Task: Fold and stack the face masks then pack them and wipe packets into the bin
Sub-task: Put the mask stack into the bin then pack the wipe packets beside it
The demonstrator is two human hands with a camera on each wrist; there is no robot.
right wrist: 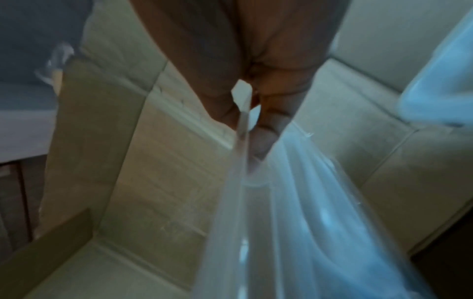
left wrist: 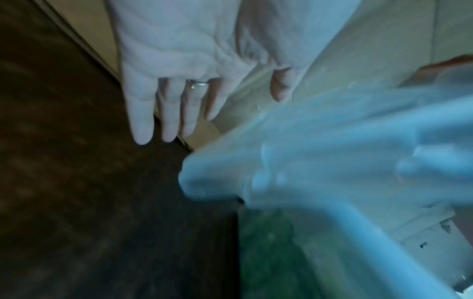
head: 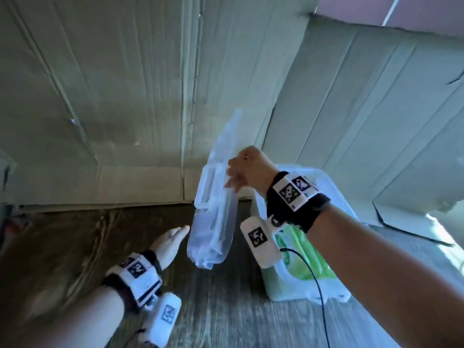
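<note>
The right hand (head: pixel 244 169) pinches the edge of the clear plastic lid (head: pixel 216 204), holding it nearly upright above the wooden table (head: pixel 75 247). Just right of it stands the translucent bin (head: pixel 296 280) with green wipe packets (head: pixel 301 249) inside (masks not discernible). The left hand (head: pixel 169 243) is flat, fingers straight, holding nothing. Both wrist views are blurred.

Your head camera is looking down from above at both wrists and the clear lid (head: pixel 216 197). Your left wrist camera is facing along the open palm, your right one along the fingers; both are sharing that lid (left wrist: pixel 332 161) (right wrist: pixel 294 222) close up.
</note>
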